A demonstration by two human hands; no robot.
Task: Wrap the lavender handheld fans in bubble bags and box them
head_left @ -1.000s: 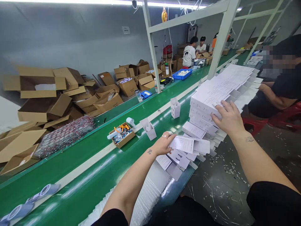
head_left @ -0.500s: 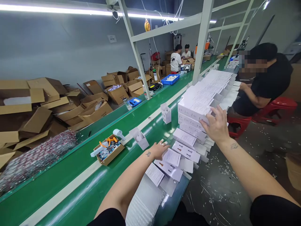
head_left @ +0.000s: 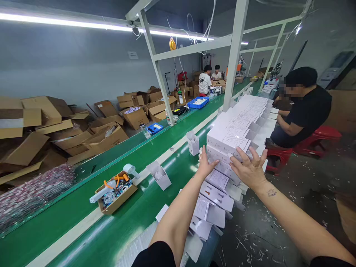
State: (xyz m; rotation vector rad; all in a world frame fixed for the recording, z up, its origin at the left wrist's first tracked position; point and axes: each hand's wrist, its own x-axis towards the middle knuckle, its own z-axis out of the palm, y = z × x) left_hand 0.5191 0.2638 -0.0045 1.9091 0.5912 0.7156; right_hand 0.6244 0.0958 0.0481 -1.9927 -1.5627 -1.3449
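Note:
A tall stack of white printed boxes [head_left: 232, 124] stands on the green bench, with open flaps sticking out on its right side. My left hand [head_left: 206, 165] is at the stack's front left corner, fingers pointing up and thumb stretched across the front. It has white covers on some fingertips. My right hand [head_left: 250, 167] rests against the front right of the stack with its fingers spread. Below both hands, more white boxes with open flaps [head_left: 217, 193] lie in overlapping rows, partly hidden by my left forearm.
Left of the stack stand a small white open box [head_left: 193, 142] and another white box [head_left: 159, 175] with something pale inside. A cardboard tray of small parts [head_left: 118, 196] sits further left. A seated co-worker [head_left: 303, 100] is at the right. Cardboard boxes [head_left: 108, 139] crowd the far side.
My left hand has moved up and forward from the lower boxes to the stack's front left corner. My right hand has shifted slightly down and left along the front. The view has shifted slightly.

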